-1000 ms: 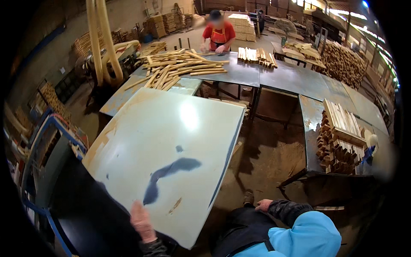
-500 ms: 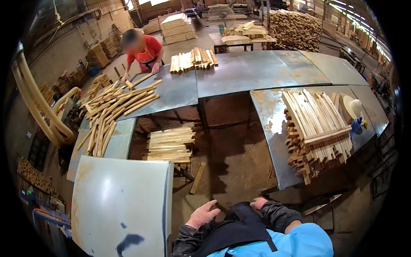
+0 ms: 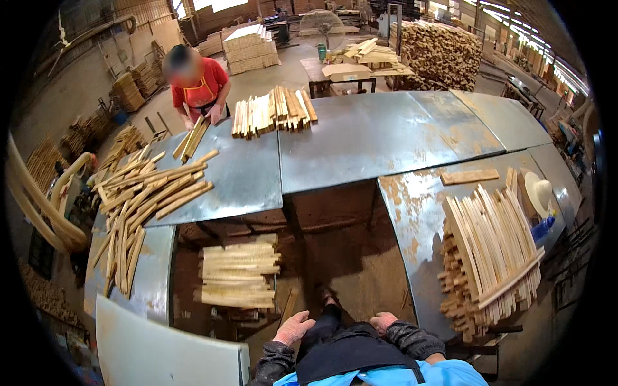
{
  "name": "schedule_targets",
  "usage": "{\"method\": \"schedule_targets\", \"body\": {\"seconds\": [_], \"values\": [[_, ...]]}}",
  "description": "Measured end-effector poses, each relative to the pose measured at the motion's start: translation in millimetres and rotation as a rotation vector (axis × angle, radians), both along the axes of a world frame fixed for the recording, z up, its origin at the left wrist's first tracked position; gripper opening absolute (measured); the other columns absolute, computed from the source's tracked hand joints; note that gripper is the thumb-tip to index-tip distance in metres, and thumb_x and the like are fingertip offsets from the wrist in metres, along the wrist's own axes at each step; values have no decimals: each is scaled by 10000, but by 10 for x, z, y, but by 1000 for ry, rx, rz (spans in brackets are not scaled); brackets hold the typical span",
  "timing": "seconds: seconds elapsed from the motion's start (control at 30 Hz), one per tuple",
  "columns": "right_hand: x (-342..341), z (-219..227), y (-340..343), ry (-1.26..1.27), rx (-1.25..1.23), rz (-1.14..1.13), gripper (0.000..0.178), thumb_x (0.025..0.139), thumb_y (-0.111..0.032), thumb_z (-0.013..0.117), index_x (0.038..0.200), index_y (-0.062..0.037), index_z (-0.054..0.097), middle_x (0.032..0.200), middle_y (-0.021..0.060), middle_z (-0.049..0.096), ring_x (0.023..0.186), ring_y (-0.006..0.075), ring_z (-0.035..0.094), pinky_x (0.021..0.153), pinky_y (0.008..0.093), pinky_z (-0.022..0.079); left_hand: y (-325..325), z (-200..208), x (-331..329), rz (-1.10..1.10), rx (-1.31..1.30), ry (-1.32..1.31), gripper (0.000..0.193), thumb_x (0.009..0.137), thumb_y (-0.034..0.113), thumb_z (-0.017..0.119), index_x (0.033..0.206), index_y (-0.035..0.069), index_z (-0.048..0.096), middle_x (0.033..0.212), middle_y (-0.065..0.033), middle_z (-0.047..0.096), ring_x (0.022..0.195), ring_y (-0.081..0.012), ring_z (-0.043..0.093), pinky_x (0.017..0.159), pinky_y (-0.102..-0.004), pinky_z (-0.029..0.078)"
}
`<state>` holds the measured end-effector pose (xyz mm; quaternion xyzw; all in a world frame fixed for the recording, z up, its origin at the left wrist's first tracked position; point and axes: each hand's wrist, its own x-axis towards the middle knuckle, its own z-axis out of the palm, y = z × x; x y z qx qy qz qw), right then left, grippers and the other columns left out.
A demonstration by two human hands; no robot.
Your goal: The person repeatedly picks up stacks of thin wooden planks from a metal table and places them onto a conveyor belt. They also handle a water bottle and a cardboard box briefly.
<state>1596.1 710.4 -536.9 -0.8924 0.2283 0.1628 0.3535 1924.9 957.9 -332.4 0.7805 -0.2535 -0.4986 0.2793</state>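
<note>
My left hand, in a pale pink glove, hangs in front of my body with fingers loosely apart and nothing in it. Level with it on the other side, my right hand, gloved alike, is also empty; its fingers are partly curled and small in view. Neither hand touches any wood. Closest to my left hand is a low stack of pale wooden strips below table height. Right of my right hand, a tall stack of wooden strips lies on a metal-topped table, one strip crosswise on top.
Across the long metal table, a person in red handles several strips. A loose pile of strips covers its left end, near a neat bundle. A pale panel stands close on my left. A hat and blue bottle sit right.
I have moved forward between the tables; the pale panel has dropped lower in view. A single board now shows behind the right stack. The person in red has gathered strips together.
</note>
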Motion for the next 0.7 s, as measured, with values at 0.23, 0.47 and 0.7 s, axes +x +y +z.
{"method": "schedule_targets", "body": {"seconds": [0.23, 0.47, 0.7], "values": [[819, -41, -1461, 57, -346, 136, 418, 922, -244, 743, 1245, 20, 716, 1076, 261, 718, 1001, 388, 722, 903, 445, 577, -1638, 8, 1502, -221, -101, -221, 751, 980, 478, 616, 1540, -18, 537, 1550, -260, 580, 1439, -390, 559, 1196, -435, 453], [2336, 377, -2114, 155, 206, -704, 389, 926, -317, 698, 1097, 32, 721, 1039, 237, 737, 1086, 404, 703, 909, 460, 557, -2706, 68, 2251, -126, -233, -92, 745, 995, 457, 658, 1564, -2, 515, 1556, -223, 594, 1430, -359, 580, 1184, -403, 461], [3911, 803, -3236, 1, 207, -610, 804, 912, -429, 692, 1518, 78, 540, 1494, 317, 599, 1424, 433, 554, 1191, 424, 443, -3128, -182, 2776, 0, -141, 222, 720, 1008, 351, 712, 1585, -18, 490, 1570, -242, 578, 1459, -329, 560, 1196, -371, 442]]}}
